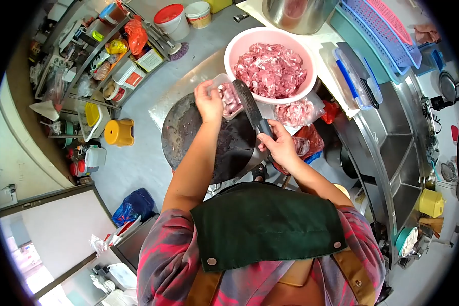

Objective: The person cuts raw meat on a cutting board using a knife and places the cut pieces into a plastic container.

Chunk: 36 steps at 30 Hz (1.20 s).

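My left hand grips a small clear plastic container with pieces of raw meat in it, above the far part of a round dark chopping block. In my right hand is a cleaver with a dark, stained blade, fingers closed round its handle. Its blade points away from me, close beside the container; whether they touch I cannot tell. Just beyond stands a pink basin heaped with raw meat. A clear bag of meat lies at the basin's near right side.
A steel pot and stacked plastic baskets stand at the back right. A steel sink unit runs along the right. Loaded shelves line the left, with a yellow stool on the floor.
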### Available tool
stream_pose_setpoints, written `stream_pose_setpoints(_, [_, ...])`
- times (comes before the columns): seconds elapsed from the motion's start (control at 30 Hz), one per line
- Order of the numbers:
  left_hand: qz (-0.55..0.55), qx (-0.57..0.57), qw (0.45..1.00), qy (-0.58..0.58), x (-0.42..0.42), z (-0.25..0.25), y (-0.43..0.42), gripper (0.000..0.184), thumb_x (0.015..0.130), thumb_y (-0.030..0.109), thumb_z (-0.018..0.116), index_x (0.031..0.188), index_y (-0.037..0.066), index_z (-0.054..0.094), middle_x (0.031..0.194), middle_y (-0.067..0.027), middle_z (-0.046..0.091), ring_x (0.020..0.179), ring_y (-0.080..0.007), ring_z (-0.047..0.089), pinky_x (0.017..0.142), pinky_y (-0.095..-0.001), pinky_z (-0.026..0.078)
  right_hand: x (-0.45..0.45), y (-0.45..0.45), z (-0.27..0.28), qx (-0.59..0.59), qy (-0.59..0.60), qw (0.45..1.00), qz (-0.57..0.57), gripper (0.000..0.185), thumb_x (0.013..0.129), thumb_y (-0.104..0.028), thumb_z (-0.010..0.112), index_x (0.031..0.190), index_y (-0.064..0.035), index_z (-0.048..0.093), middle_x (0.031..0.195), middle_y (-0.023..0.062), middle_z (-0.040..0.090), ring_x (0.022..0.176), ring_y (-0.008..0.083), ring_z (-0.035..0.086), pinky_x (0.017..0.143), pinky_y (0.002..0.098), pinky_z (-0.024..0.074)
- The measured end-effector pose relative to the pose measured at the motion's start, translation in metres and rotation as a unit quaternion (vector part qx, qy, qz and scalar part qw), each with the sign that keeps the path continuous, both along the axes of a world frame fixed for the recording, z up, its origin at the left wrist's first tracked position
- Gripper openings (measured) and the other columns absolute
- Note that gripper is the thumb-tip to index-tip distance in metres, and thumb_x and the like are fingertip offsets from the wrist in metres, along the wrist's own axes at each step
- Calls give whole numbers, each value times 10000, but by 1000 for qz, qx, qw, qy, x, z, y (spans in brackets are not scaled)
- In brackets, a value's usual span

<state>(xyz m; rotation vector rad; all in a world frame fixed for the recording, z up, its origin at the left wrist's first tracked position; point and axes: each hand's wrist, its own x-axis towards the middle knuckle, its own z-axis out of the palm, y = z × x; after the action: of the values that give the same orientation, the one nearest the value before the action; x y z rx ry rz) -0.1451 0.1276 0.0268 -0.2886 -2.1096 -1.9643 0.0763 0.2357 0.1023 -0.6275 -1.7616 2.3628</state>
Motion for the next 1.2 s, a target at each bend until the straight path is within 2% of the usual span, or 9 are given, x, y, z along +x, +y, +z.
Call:
stream_pose_setpoints(0.17, [67, -182, 978, -81, 19, -3, -41, 274, 800, 114, 667, 1028, 2, 563, 770, -53, 590, 661, -123, 573, 592, -262, 479, -2, 22, 5, -10, 10, 1000, 9, 409, 872, -57, 629, 1231, -26, 435, 901, 60, 574, 617, 91, 570, 550, 221, 494])
stream_pose_setpoints(0.27, [-54, -106, 929, -352, 29, 26, -44, 343, 819, 216, 662, 1040, -28, 565, 694, -72, 600, 527, -143, 565, 494, -285, 489, 7, 40, 6, 14, 60, 998, -1, 421, 873, -31, 617, 1241, -21, 413, 928, 80, 579, 645, 104, 569, 547, 226, 488])
stream_pose_setpoints(0.3, [-56, -156, 936, -312, 28, 26, -41, 408, 825, 277, 660, 1056, -43, 555, 643, -82, 616, 452, -130, 564, 421, -278, 479, 15, 49, 5, 29, 80, 996, 9, 424, 868, -19, 617, 1239, -20, 414, 938, 81, 579, 679, 102, 566, 555, 226, 489])
stream_pose_setpoints(0.43, [-80, -302, 879, -361, 5, 22, -39, 228, 765, 172, 605, 785, -54, 625, 668, -148, 658, 544, -204, 656, 488, -317, 540, 66, 86, -23, 99, 67, 993, 19, 465, 838, 10, 634, 1247, -16, 414, 965, 75, 577, 779, 105, 553, 603, 231, 492])
stream_pose_setpoints(0.67, [-52, 17, 926, -374, 63, -8, -93, 11, 777, 18, 515, 786, 12, 518, 657, -139, 630, 465, -182, 543, 403, -301, 433, 80, 91, -64, 332, 64, 935, 108, 451, 776, -45, 698, 1182, 15, 509, 970, 103, 608, 843, 177, 601, 785, 297, 477])
stream_pose_setpoints(0.73, [-37, 75, 930, -359, 84, 3, -113, 20, 784, 8, 504, 789, 19, 520, 653, -142, 626, 470, -175, 538, 415, -307, 435, 57, 68, -39, 386, 34, 905, 176, 485, 773, -108, 703, 1211, -20, 515, 1075, 189, 618, 964, 303, 624, 824, 370, 486])
stream_pose_setpoints(0.83, [-14, 21, 942, -336, 114, 19, -165, 70, 840, 71, 480, 786, 62, 524, 700, -136, 638, 513, -161, 529, 448, -298, 426, 26, 28, -36, 500, 66, 829, 242, 538, 769, -134, 712, 1248, -30, 489, 1104, 181, 609, 994, 349, 601, 858, 388, 474])
stream_pose_setpoints(0.93, [49, 321, 902, -285, 165, 61, -228, 93, 849, 82, 503, 765, 97, 465, 674, -118, 614, 459, -170, 510, 401, -288, 385, -5, 9, -75, 580, 150, 749, 283, 502, 799, -156, 675, 1255, -62, 489, 1178, 171, 569, 1067, 350, 554, 894, 390, 449])
stream_pose_setpoints(1.2, [364, 271, 882, -129, 366, 102, -504, 222, 797, 18, 610, 706, 111, 430, 602, -63, 571, 461, -158, 562, 380, -269, 446, -7, -42, -82, 716, 199, 628, 230, 478, 781, -196, 675, 1228, -117, 525, 1203, 129, 523, 1079, 347, 504, 858, 521, 405])
